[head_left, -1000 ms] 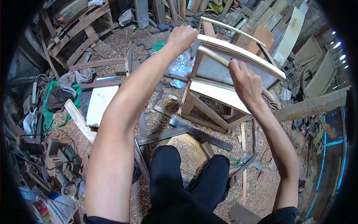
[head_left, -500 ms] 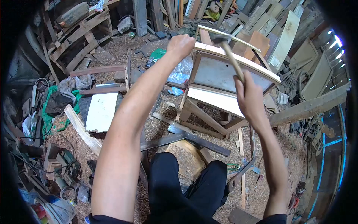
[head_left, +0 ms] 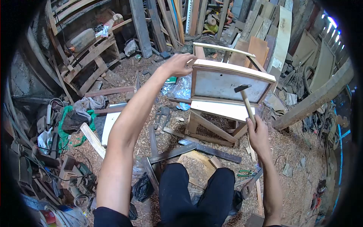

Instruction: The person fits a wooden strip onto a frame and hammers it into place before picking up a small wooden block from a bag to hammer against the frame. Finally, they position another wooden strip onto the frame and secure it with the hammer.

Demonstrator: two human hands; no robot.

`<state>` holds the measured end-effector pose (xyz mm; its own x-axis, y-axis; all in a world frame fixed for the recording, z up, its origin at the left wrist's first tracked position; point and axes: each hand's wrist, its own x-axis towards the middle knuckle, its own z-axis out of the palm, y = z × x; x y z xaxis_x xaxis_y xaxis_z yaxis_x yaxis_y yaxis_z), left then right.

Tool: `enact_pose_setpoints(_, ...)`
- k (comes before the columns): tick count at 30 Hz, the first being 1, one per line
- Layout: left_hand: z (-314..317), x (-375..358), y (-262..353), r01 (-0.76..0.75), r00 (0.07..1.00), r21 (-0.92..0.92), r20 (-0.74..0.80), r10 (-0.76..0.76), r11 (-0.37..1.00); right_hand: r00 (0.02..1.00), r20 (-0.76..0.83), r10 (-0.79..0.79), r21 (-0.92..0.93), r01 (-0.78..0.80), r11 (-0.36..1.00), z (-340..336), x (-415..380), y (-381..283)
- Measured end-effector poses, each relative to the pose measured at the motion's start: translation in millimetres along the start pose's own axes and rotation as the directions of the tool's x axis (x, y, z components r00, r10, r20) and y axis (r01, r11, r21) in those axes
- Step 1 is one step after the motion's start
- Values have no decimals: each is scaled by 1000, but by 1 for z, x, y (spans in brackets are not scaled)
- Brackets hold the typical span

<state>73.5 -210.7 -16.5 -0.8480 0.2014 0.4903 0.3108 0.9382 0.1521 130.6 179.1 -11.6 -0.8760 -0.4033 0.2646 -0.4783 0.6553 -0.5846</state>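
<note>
My left hand is at the upper left corner of a wooden frame, its fingers curled by the pale top rail; whether it pinches something small is hidden. The frame holds a grey-white panel and stands upright on a white-topped wooden stand. My right hand is closed around the handle of a hammer. The hammer's dark head is in front of the panel's lower right part, below the top rail.
Dark wooden bars lie on the shavings before my knees, near a handsaw and green-handled pliers. A thick beam slants at the right. Planks lean at the back; a power tool is at the lower left.
The hammer and my right hand have dropped from above the top rail to in front of the panel. My left hand has loosened from a fist at the corner. The view has shifted.
</note>
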Motion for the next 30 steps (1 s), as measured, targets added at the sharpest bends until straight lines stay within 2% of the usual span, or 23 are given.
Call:
enact_pose_setpoints(1, 1, 0, 0, 47, 999, -125, 13, -45, 991, 1000, 22, -11, -5, 11, 1000, -2, -5, -3)
enact_pose_setpoints(3, 0, 1, 2, 67, 998, -110, 22, -65, 992, 999, 45, 2, 5, -3, 1000, -4, -10, -5)
enact_pose_setpoints(5, -1, 3, 7, 75, 993, -101, 94, -66, 992, 995, 97, -12, 1, 12, 1000, -2, -16, -2)
enact_pose_setpoints(10, -7, 5, 13, 76, 996, -85, 53, -71, 994, 991, 136, -1, 8, 0, 1000, 6, -27, 11)
enact_pose_setpoints(15, -12, 10, 22, -82, 980, 94, -171, 97, 992, 993, 117, -7, 63, 0, 998, 7, -31, 18)
enact_pose_setpoints(16, -16, 11, 26, -22, 993, 14, -118, 23, 1000, 993, 117, -21, 49, 15, 999, 6, -31, 19)
enact_pose_setpoints(17, -20, 14, 30, -25, 992, 17, -120, 27, 1000, 993, 113, -22, 50, 16, 999, 4, -31, 19)
enact_pose_setpoints(18, -24, 18, 32, 133, 991, -110, 3, -133, 985, 993, 119, -15, 43, 10, 999, 3, -30, 20)
enact_pose_setpoints(19, -28, 21, 33, 299, 951, -213, 144, -273, 930, 992, 125, -8, 35, 4, 999, 2, -31, 19)
enact_pose_setpoints(20, -38, 32, 30, 460, 853, -283, 405, -329, 842, 993, 122, -10, 35, 6, 999, 1, -31, 18)
enact_pose_setpoints(21, -41, 33, 29, 458, 855, -284, 402, -328, 843, 991, 131, 1, 45, -7, 999, 0, -32, 17)
enact_pose_setpoints(23, -47, 33, 26, 525, 823, -435, 480, -305, 731, 990, 137, 11, 50, -18, 999, -3, -33, 18)
enact_pose_setpoints(24, -50, 35, 24, 588, 774, -445, 551, -311, 676, 990, 137, -4, 76, -6, 997, -2, -34, 19)
enact_pose_setpoints(25, -48, 38, 13, 588, 775, -445, 550, -312, 676, 990, 136, -21, 103, 7, 995, -1, -35, 20)
enact_pose_setpoints(27, -47, 37, 4, 718, 676, -566, 706, -211, 405, 990, 138, -34, 85, 23, 996, 1, -37, 21)
enact_pose_setpoints(30, -50, 34, 12, 744, 660, -593, 722, -207, 308, 987, 157, -20, 56, 11, 998, 1, -38, 19)
